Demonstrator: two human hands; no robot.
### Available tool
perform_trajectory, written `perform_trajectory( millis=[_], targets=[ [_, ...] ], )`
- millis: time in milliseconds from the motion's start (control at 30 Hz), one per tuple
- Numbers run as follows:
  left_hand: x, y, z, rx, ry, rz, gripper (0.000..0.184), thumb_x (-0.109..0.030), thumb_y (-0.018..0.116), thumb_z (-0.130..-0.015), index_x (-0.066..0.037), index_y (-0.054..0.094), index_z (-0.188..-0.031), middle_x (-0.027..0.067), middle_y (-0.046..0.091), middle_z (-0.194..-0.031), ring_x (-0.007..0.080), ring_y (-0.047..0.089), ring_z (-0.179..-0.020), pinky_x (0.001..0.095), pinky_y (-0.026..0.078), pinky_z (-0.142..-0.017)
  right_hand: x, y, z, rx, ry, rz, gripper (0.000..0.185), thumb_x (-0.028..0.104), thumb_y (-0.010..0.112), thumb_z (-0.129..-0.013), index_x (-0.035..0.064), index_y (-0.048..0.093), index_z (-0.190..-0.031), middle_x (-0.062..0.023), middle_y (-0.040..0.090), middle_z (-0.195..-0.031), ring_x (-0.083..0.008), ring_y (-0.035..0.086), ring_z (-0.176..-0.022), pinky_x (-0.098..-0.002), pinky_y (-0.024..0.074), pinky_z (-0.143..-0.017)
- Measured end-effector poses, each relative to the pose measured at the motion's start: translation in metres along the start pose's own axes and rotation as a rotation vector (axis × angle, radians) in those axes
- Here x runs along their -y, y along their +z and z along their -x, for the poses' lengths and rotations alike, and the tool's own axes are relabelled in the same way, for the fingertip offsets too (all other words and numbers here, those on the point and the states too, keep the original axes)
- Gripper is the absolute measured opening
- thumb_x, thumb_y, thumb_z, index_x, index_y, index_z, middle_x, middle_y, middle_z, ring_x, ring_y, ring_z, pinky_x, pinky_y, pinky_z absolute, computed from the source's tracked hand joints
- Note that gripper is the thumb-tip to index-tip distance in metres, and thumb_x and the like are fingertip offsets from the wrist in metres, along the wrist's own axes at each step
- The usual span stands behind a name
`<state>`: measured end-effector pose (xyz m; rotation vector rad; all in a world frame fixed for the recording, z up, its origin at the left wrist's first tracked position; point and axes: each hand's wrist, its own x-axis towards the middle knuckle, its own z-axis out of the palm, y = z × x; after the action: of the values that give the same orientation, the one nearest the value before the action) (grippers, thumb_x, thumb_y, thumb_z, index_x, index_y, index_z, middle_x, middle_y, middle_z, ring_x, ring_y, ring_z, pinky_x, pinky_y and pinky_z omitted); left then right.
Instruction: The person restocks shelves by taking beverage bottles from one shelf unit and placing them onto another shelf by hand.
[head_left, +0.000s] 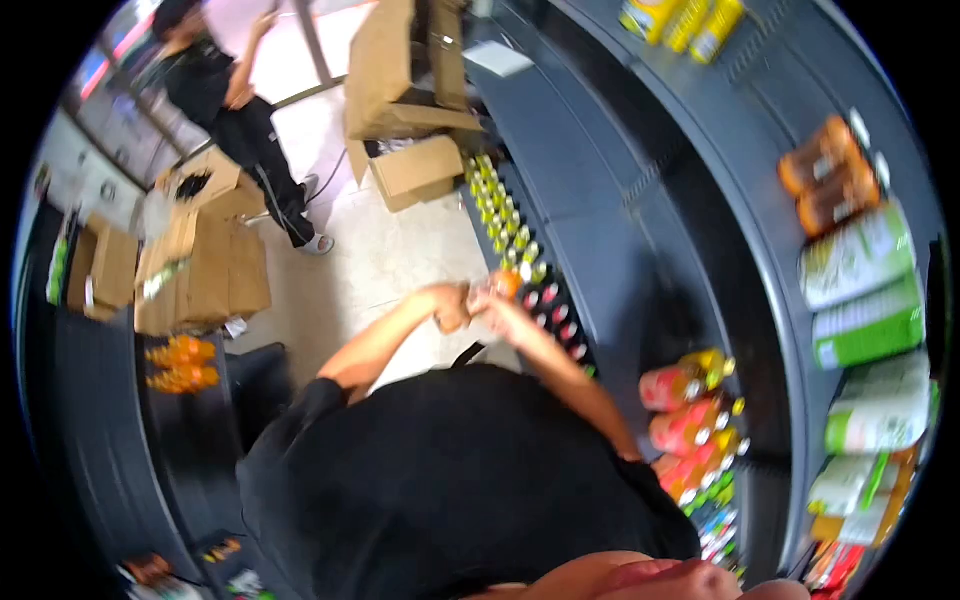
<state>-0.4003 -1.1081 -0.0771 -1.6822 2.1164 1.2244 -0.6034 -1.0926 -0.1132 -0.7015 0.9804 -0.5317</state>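
In front of my chest both hands are close together, over the floor beside the low shelf. My left hand (451,306) is closed like a fist; what it grips, if anything, is hidden. Right against it, my right hand (489,303) is closed around what looks like an orange drink bottle (506,284), somewhat blurred. Just past that bottle stand rows of yellow-green capped bottles (497,210). Dark bottles with red or pink caps (560,320) line the shelf beside my right forearm.
A tall grey shelf (600,190) curves along the right, with green-and-white packs (865,320) and red-labelled bottles (680,425). Open cardboard boxes (205,265) stand at the left, another carton (420,170) ahead. A person in black (235,120) stands far left. Orange bottles (183,364) sit on the left shelf.
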Motion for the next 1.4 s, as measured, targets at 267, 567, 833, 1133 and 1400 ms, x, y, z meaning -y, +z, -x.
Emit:
perform_trajectory(
  millis=[267,567,833,1133,1400],
  targets=[
    [0.06,0.237,0.179,-0.306,-0.12,0.548,0.073,-0.045,0.086,-0.07,-0.017,0.064,-0.134,0.0097,0.076,-0.087,0.0298,0.072,-0.074,0.0412,0.057,-0.073,-0.188,0.041,0.028,0.285,0.353,0.238,0.049,0.051,0.078,-0.089,0.0119,0.066,-0.116,-0.0015,0.071,-0.089,-0.0103,0.063,-0.066,-0.0227,0.0389,-0.05],
    [0.081,0.458,0.309,-0.962,-0.352,1.369,0.086,-0.035,0.094,-0.066,-0.02,0.061,-0.144,0.0072,0.075,-0.12,0.0188,0.07,-0.107,0.0321,0.053,-0.099,-0.28,0.218,0.085,0.528,0.378,1.084,0.045,0.04,0.085,-0.085,0.0081,0.068,-0.11,-0.0018,0.069,-0.082,-0.007,0.056,-0.057,-0.0225,0.0368,-0.046],
    [0.151,0.477,0.41,-0.91,-0.626,1.497,0.086,-0.042,0.1,-0.053,-0.021,0.072,-0.132,0.0051,0.077,-0.114,0.0204,0.071,-0.099,0.0335,0.054,-0.095,-0.341,0.339,0.071,0.878,0.569,1.127,0.056,0.05,0.082,-0.087,0.0109,0.067,-0.124,-0.0031,0.074,-0.103,-0.0117,0.07,-0.083,-0.0264,0.0467,-0.063],
    [0.234,0.421,0.576,-1.285,-1.033,1.279,0.082,-0.042,0.094,-0.065,-0.023,0.065,-0.14,0.0105,0.076,-0.104,0.0221,0.074,-0.096,0.0394,0.059,-0.085,-0.383,0.566,0.049,1.397,0.513,1.03,0.045,0.021,0.087,-0.085,0.0073,0.065,-0.122,-0.0006,0.071,-0.108,-0.0119,0.068,-0.097,-0.0283,0.0557,-0.078],
    [0.219,0.369,0.76,-2.11,-1.08,0.763,0.074,-0.03,0.088,-0.078,-0.003,0.059,-0.141,0.0194,0.066,-0.13,0.0307,0.066,-0.119,0.0405,0.051,-0.102,-0.393,0.774,0.187,1.662,-0.012,0.589,0.055,0.003,0.089,-0.077,-0.0006,0.061,-0.124,-0.0088,0.071,-0.113,-0.0179,0.07,-0.101,-0.034,0.0572,-0.091]
  ],
)
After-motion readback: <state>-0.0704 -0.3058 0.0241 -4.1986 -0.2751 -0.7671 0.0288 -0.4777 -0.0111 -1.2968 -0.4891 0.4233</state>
